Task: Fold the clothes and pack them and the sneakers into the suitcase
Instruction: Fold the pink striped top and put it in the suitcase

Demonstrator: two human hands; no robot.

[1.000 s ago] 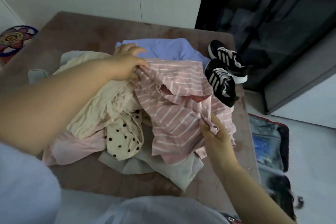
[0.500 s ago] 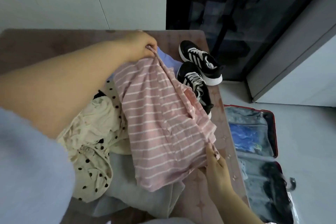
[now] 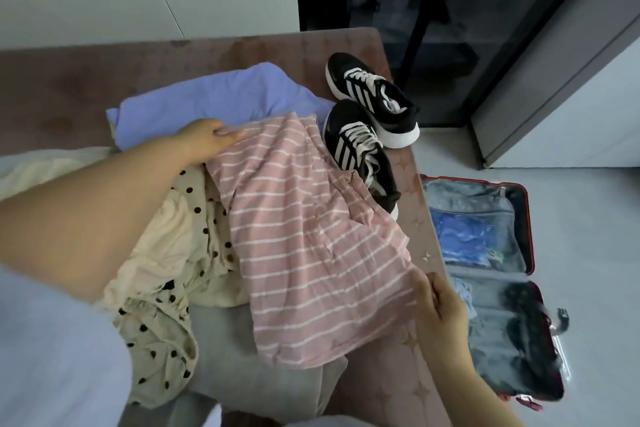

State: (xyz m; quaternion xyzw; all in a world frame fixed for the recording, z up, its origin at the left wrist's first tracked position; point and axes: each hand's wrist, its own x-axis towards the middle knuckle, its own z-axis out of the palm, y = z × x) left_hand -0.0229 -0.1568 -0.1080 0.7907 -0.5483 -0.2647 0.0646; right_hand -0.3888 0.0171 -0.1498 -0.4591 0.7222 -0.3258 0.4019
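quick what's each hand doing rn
Left hand: grips the far edge of the pink striped garment.
Right hand: pinches its near corner.

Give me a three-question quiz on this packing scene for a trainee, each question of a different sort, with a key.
1. True or false: the two black sneakers stand on the table, outside the suitcase.
2. Which garment do the left hand and the right hand both hold? A. the lilac one; B. the pink striped garment; C. the cream polka-dot one.
3. Fill in: the open suitcase lies on the ____, on the person's right.
Key: 1 true; 2 B; 3 floor.
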